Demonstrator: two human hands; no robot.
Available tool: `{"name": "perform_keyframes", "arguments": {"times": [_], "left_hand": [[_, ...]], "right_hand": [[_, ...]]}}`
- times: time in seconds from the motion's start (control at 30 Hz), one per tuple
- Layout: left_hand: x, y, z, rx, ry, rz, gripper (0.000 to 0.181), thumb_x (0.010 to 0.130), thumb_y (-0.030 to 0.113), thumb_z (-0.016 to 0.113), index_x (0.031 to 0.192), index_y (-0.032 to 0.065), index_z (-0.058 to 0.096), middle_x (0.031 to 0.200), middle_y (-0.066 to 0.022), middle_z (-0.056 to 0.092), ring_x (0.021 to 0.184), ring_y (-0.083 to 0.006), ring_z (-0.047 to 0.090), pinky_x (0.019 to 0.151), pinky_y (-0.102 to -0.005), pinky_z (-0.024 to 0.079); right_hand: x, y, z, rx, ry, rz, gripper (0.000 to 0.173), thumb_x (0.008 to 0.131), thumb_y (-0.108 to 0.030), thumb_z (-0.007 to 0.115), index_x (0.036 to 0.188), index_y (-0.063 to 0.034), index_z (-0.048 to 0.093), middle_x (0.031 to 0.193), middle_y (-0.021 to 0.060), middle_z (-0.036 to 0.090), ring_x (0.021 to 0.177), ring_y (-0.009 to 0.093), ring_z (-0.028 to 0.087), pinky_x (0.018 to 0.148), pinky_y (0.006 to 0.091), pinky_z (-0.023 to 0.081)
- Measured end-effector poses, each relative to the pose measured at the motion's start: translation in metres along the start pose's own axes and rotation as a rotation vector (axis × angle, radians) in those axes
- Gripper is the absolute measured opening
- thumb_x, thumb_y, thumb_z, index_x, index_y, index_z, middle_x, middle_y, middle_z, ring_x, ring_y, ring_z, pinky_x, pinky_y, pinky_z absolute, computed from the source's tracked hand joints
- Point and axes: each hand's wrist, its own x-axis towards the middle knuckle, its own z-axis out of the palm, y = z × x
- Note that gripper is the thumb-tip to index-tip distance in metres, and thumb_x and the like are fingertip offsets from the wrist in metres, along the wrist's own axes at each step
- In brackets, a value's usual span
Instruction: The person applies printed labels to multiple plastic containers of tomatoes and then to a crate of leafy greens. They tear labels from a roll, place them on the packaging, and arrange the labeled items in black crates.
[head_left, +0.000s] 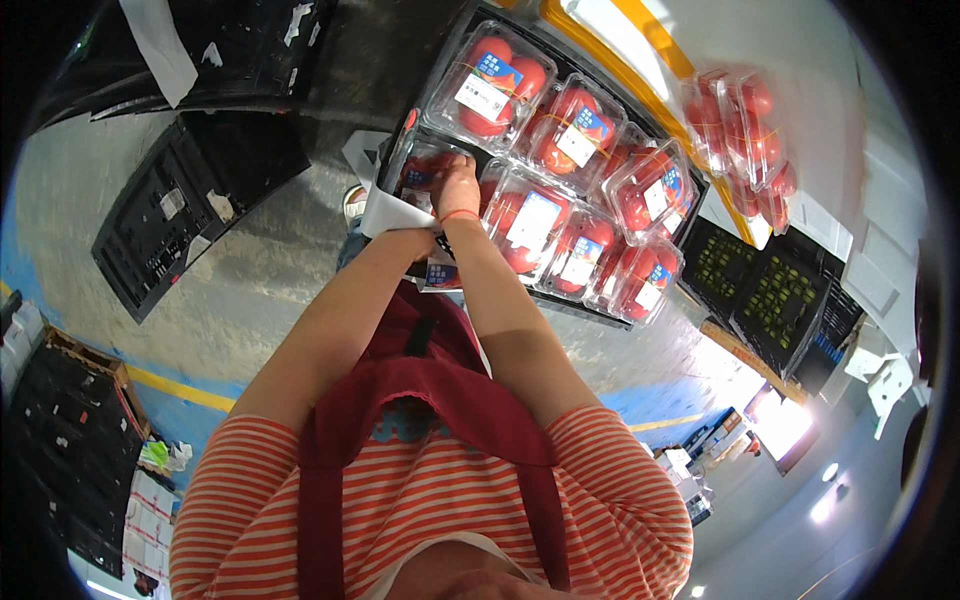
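A black plastic crate (630, 324) in front of me holds several clear plastic clamshell packs of red tomatoes (576, 135), bearing labels and thin bands. My right hand (459, 187), with a red cord at the wrist, reaches into the crate's left part. Its bent fingers lie against a tomato pack (420, 174) seated low there; whether they grip it I cannot tell. Just below, my left hand (414, 244) is at the crate's near left edge, beside a curled white sheet (391, 214). That hand's fingers are hidden. Another pack (442, 275) shows partly beneath my wrists.
More tomato packs (739, 127) are stacked beyond the crate, near a yellow-edged white surface (637, 45). Black crates with green produce (776, 300) stand at right. A black crate (195, 202) rests on the concrete floor at left. Someone's shoe (355, 202) shows beside my crate.
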Motion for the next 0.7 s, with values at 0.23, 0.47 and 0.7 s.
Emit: {"name": "perform_keyframes", "arguments": {"times": [0.23, 0.47, 0.7], "left_hand": [[0.004, 0.005, -0.005, -0.001, 0.046, -0.031, 0.028, 0.082, 0.025, 0.044, 0.102, 0.0087, 0.057, 0.110, -0.0123, 0.055, 0.095, -0.0290, 0.055, 0.082, -0.0415, 0.043], [-0.002, -0.003, -0.010, -0.037, 0.158, -0.063, 0.029, 0.082, 0.027, 0.043, 0.101, 0.0082, 0.057, 0.111, -0.0114, 0.054, 0.095, -0.0297, 0.055, 0.083, -0.0417, 0.042], [-0.042, 0.049, -0.046, -1.165, 0.148, 0.191, 0.022, 0.082, 0.018, 0.047, 0.090, -0.0005, 0.057, 0.079, -0.0048, 0.059, 0.070, -0.0125, 0.056, 0.062, -0.0288, 0.044]], "right_hand": [[-0.035, -0.021, -0.031, 0.104, -0.008, -0.337, 0.013, 0.070, -0.005, 0.055, 0.080, -0.0005, 0.048, 0.086, 0.0207, 0.050, 0.078, 0.037, 0.053, 0.065, 0.0420, 0.045], [-0.089, 0.007, -0.119, 0.186, 0.473, -0.278, 0.023, 0.073, 0.002, 0.055, 0.094, -0.0001, 0.050, 0.096, 0.0169, 0.051, 0.091, 0.032, 0.050, 0.080, 0.0375, 0.042], [-0.117, 0.081, -0.131, -0.053, 0.240, 0.049, 0.049, 0.072, -0.014, 0.060, 0.114, 0.0050, 0.043, 0.112, 0.0253, 0.045, 0.102, 0.039, 0.044, 0.089, 0.0415, 0.037]]}}
